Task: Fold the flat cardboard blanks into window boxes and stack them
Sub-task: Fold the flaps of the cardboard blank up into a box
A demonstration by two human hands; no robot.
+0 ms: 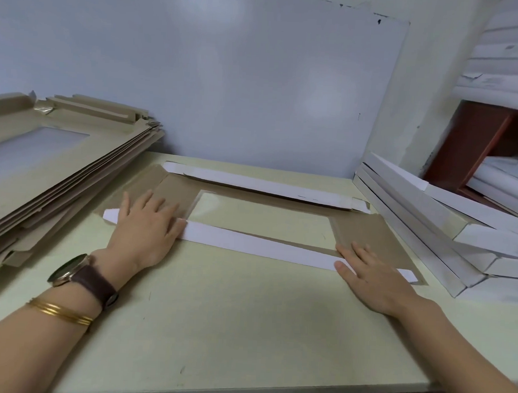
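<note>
Pressing down on a blank (366, 230) in the middle of the frame, both hands lie palm down with fingers straight and grip nothing. The blank lies brown side up on the table (232, 314), and its clear window (259, 218) sits between the hands. The near flap (258, 246), white side up, is folded over onto the blank and runs from centre left toward lower right. The left hand (145, 227) rests flat on the flap's left end, fingers spread onto the brown card beyond it. The right hand (373, 272) rests flat on the flap's right end, fingertips just past the window's lower right corner. The far flap (252, 184), also white side up, lies folded along the blank's upper edge. A pile (60, 164) of flat brown blanks slopes across the left of the frame, touching the wall (257, 77). White folded boxes (429, 221) are stacked at the right edge, just beside the blank. The left wrist bears a watch (79, 273) and gold bangles (60, 311). A brown shelf (477, 140) shows at the upper right.
</note>
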